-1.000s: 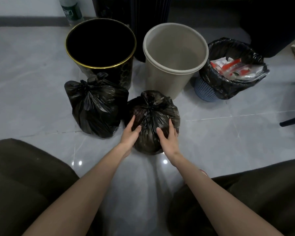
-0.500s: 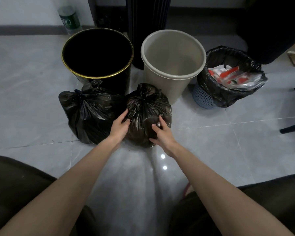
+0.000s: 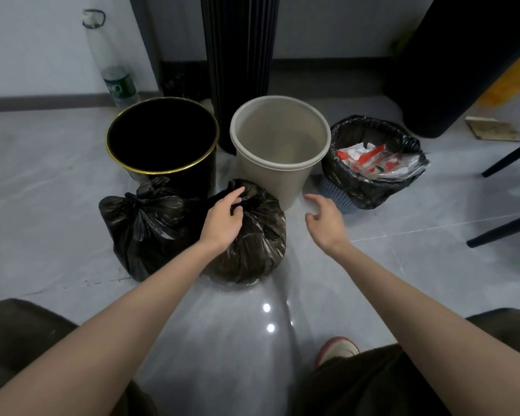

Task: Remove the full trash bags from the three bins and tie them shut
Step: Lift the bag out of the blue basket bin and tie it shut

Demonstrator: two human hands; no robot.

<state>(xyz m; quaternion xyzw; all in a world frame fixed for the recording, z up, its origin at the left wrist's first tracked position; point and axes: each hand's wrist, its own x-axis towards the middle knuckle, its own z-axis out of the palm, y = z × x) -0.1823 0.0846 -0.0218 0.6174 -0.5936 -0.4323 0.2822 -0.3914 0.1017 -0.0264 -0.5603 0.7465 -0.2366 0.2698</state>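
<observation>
Head view: we look down at three bins in a row, two knotted bags before them.
Last full bag [image 3: 370, 187]: a black liner, unknotted, sitting in the blue bin [image 3: 335, 192] at 2 o'clock of frame centre, its mouth folded over the rim and red-and-white wrappers [image 3: 373, 159] heaped inside.
Middle bag [image 3: 258, 238]: knotted, on the floor at centre, just before the beige bin [image 3: 279, 168], which we see bare inside.
Left bag [image 3: 144, 229]: knotted, at 9 o'clock of the middle bag and touching it, before the black bin [image 3: 162, 172].
Left hand [image 3: 222, 220]: lies on top of the middle bag by its knot, forefinger stretched, other fingers curled; we cannot tell whether they pinch the plastic.
Right hand [image 3: 324, 219]: clear of the bag, above the floor at its 3 o'clock, fingers loosely bent, holding nothing.
Step in hand: we judge two bags done; the third bin comes next.
Next move: both hands go to 2 o'clock, gather the liner's mouth off the rim, lift straight up so nothing spills, then knot.
Around: a plastic bottle [image 3: 117, 82] at 11 o'clock by the wall.
</observation>
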